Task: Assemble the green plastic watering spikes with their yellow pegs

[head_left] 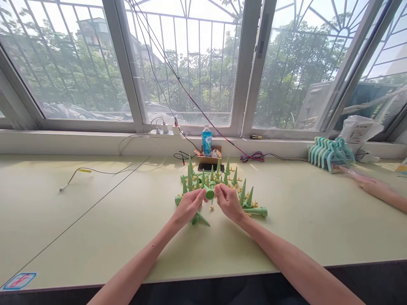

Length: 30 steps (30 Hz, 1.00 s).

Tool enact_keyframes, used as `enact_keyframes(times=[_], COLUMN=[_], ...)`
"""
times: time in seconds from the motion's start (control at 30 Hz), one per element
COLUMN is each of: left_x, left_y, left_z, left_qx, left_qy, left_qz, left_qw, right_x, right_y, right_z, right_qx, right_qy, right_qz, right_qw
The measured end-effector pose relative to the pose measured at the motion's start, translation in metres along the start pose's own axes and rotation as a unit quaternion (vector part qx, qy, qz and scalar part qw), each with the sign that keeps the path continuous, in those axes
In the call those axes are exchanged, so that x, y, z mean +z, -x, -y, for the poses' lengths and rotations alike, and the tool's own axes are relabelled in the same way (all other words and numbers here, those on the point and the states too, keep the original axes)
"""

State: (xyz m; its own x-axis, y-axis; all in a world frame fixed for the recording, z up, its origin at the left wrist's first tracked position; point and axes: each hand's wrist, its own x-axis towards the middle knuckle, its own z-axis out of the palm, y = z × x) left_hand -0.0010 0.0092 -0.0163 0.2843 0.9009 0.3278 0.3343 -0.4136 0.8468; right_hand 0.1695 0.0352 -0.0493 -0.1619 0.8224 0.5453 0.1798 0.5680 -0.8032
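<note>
In front of me my left hand (190, 205) pinches a green plastic plant watering spike (209, 194), its round hollow end turned toward me. Close against its right side is my right hand (227, 201), with thumb and fingers pinched together; anything between them is hidden. Around and behind both hands is a cluster of similar green spikes (190, 178), many standing point up and some lying down. One loose spike (202, 219) lies below my left hand. Small yellow plastic pieces (212, 208) are scattered among the spikes.
Behind the cluster, a blue-labelled bottle (207, 142) stands by a cardboard box (210, 159), with a dark phone (211, 167) before it. Cables (254, 156) run along the back of the table (95, 237). At right, another person's hand (369, 184) is near pale green hangers (330, 153).
</note>
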Motion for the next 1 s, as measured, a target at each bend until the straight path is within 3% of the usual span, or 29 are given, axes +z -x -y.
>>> enact_keyframes(times=[0.53, 1.0], left_x=[0.004, 0.007], left_y=[0.001, -0.001], left_z=[0.008, 0.007], left_qx=[0.107, 0.097], left_qy=[-0.096, -0.108], left_qz=[-0.023, -0.065], left_qw=[0.989, 0.987], right_x=[-0.001, 0.001], right_y=[-0.002, -0.002], right_z=[0.008, 0.002], right_qx=[0.015, 0.020], right_qy=[0.034, 0.024], right_qz=[-0.015, -0.022], right_qw=[0.999, 0.999])
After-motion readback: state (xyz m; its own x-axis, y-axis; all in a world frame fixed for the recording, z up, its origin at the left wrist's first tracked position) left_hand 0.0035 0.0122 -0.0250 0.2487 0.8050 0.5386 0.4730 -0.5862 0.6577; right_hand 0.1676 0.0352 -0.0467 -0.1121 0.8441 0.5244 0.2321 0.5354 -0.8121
